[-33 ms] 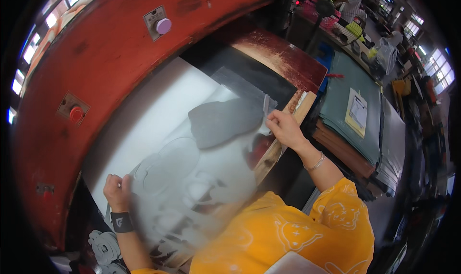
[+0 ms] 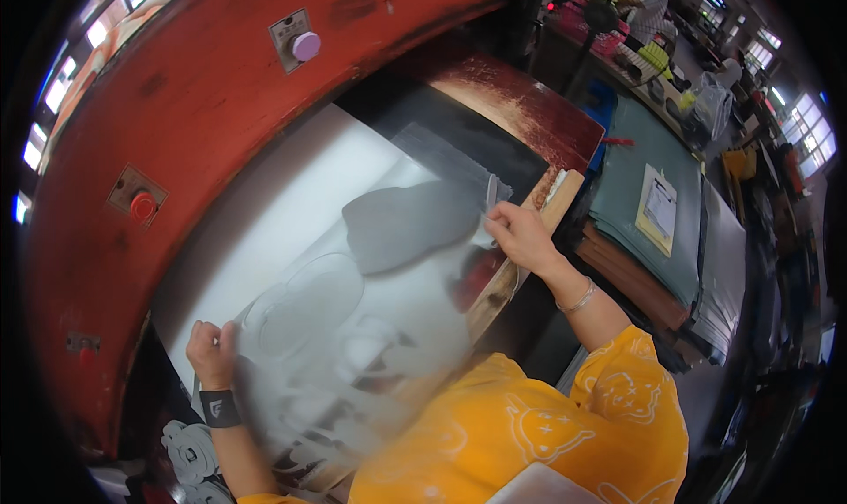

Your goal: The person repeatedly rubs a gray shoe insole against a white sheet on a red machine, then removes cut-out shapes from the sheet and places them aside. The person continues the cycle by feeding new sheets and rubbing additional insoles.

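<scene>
A thin grey sheet [image 2: 309, 305] with large rounded outlines and cut-out holes is stretched between my two hands, and its near part is blurred. My left hand [image 2: 210, 352], above a black wristband, is closed on the sheet's left edge. With thumb and fingers pinched, my right hand [image 2: 519, 233] grips the right edge beside a wooden strip [image 2: 494, 305]. A darker grey rounded shape [image 2: 410, 226] shows at the sheet's far part; whether it is a hole or a piece, I cannot tell. Under the sheet lies a white board [image 2: 265, 208].
A red machine beam [image 2: 207, 107] with a red button [image 2: 143, 206] and a purple knob [image 2: 305, 46] spans the far left. Stacked green sheets [image 2: 648, 230] stand at right. Grey cut pieces [image 2: 188, 451] lie at lower left. Another person [image 2: 651, 14] is in the background.
The sheet and both my hands have shifted very slightly to the left. Both hands keep their hold.
</scene>
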{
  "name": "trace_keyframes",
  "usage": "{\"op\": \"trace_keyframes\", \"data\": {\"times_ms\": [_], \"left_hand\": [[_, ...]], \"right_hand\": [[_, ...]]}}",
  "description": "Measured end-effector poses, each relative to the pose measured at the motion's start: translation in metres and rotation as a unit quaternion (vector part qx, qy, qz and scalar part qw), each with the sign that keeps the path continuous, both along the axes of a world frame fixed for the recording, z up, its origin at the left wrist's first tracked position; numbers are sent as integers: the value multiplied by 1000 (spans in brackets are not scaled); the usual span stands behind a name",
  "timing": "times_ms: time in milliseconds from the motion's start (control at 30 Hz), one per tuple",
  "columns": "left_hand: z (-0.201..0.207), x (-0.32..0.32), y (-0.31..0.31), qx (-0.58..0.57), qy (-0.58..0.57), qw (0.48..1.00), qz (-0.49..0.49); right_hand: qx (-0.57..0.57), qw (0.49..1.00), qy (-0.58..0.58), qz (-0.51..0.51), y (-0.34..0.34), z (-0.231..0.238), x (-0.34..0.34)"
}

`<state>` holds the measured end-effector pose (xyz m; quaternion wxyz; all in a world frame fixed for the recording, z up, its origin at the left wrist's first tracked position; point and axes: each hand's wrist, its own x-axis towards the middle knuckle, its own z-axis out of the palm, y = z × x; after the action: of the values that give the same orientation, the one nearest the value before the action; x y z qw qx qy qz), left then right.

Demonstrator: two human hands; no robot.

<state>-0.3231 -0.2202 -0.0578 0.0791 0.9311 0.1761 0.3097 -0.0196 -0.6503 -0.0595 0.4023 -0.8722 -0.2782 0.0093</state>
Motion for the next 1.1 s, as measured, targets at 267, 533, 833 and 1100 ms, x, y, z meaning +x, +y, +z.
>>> {"op": "trace_keyframes", "data": {"times_ms": [267,533,833,1100], "left_hand": [[-23,-45,10,-27,63,986,154],[0,-24,-14,20,98,979,179],[-6,83,-116,-26,102,993,-51],[-8,80,-117,-81,34,996,-25]], "right_hand": [[-87,990,12,112,47,28,11],[-113,964,-179,163,4,22,30],[-181,945,-177,209,25,22,17],[-232,959,2,165,42,42,8]]}}
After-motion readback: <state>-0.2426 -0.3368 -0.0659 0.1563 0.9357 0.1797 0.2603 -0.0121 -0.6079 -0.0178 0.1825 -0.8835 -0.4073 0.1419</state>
